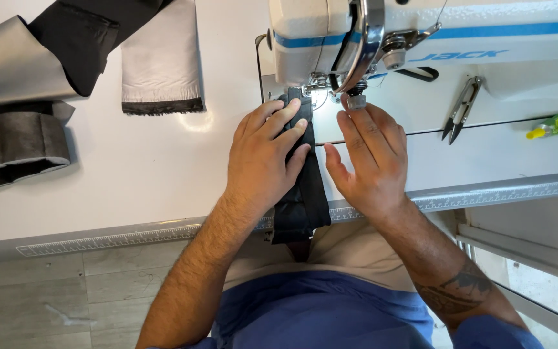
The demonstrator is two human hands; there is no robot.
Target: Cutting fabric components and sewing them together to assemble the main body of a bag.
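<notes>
The left hand lies flat, fingers spread, on a dark folded fabric strip. The right hand rests open just beside the strip, holding nothing, under the white sewing machine.

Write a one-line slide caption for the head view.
Left hand presses dark fabric strip under sewing machine; right hand rests beside it.

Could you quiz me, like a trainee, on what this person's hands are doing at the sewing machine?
1. True or false: the left hand lies flat on the dark fabric strip.
2. Which tool lies on the machine bed right of the right hand? A) thread snips B) tape measure C) hammer
3. Where does the strip's near end go?

Key
1. True.
2. A, the thread snips.
3. It hangs over the table edge towards the person's lap, while the far end sits under the sewing machine at the needle.
</notes>
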